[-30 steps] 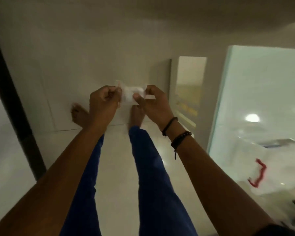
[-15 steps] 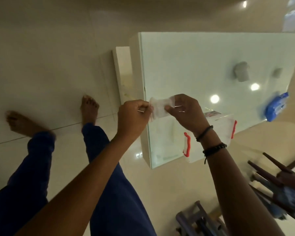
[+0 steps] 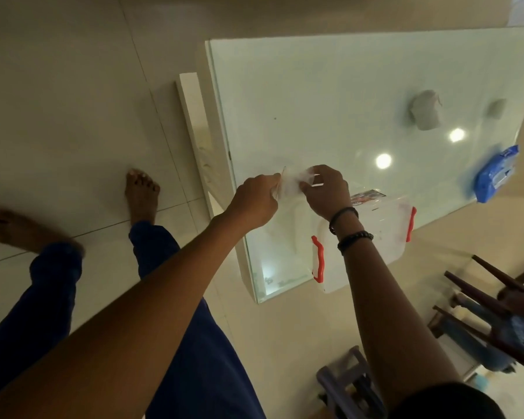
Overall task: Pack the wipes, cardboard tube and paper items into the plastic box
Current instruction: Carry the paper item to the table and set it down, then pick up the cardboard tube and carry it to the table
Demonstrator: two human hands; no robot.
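Both hands, left hand and right hand, pinch a small white packet over glass table; plastic box near, wipes pack far right.

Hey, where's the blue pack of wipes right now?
The blue wipes pack lies on the glass table near its right edge in the head view, well right of both hands and beyond the clear plastic box.

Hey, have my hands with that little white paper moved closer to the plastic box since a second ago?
Yes. Both hands, left and right, now hold the paper over the glass table, just beyond the plastic box; earlier they were over the floor.
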